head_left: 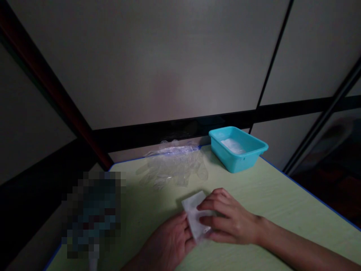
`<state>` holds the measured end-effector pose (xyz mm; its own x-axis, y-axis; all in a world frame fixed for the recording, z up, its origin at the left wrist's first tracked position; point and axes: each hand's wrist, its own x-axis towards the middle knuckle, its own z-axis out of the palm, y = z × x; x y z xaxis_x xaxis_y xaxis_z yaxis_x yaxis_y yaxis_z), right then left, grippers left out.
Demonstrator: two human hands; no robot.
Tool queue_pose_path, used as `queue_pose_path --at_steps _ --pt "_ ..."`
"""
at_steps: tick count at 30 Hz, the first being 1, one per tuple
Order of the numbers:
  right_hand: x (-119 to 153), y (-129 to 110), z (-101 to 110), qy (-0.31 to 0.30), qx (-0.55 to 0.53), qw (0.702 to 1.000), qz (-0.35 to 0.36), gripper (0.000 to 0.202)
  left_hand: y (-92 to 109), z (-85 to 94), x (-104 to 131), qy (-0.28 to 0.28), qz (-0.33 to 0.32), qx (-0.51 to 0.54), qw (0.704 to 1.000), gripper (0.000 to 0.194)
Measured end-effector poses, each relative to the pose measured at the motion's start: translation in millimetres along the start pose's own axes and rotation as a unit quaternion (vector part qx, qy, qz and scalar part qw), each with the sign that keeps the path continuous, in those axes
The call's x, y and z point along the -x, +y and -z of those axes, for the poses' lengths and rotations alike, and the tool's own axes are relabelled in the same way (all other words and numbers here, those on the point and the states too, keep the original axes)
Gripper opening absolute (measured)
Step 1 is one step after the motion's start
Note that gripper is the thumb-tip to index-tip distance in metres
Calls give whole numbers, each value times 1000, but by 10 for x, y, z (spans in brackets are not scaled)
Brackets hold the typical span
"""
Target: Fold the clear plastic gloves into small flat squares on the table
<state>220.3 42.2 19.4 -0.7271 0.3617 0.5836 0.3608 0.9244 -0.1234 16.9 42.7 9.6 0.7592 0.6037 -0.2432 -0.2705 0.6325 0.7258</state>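
A small flat white packet (194, 216), slightly see-through towards its lower end, is held between my hands above the table. My left hand (172, 239) is palm up, its fingertips gripping the packet's left edge from beneath. Over the packet's right side curve the fingers of my right hand (227, 218), pressed against its face. Whether anything is inside the packet cannot be made out. Beyond my hands lies a loose spread of clear plastic disposable gloves (176, 165).
A turquoise plastic basket (242, 162) stands at the table's back right, with a white flat packet (232, 146) inside. A pixelated object (94, 214) is on the left. The pale green table (267, 192) has a blue edge and meets cabinet panels (169, 67) behind.
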Motion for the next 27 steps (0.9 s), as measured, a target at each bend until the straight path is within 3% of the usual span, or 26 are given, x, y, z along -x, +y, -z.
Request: queue_pose_path --at_steps 2,5,9,14,22,27 --pt "-1 1 13 -18 -61 998 -31 41 16 -20 -9 30 -6 35 999 18" --pt "20 8 28 4 -178 977 -121 57 42 -43 -13 77 -16 91 993 14" --pt "35 13 -2 39 -305 920 -242 51 22 -16 -22 98 -45 99 989 17" --pt "5 -13 -67 18 -422 864 -276 43 -69 68 -47 117 -57 89 988 24" --pt "10 -26 -112 76 -384 866 -312 29 -106 169 -51 94 -19 41 995 29" --pt "-7 44 -38 115 -340 882 -305 24 -51 287 -75 2 16 49 999 34"
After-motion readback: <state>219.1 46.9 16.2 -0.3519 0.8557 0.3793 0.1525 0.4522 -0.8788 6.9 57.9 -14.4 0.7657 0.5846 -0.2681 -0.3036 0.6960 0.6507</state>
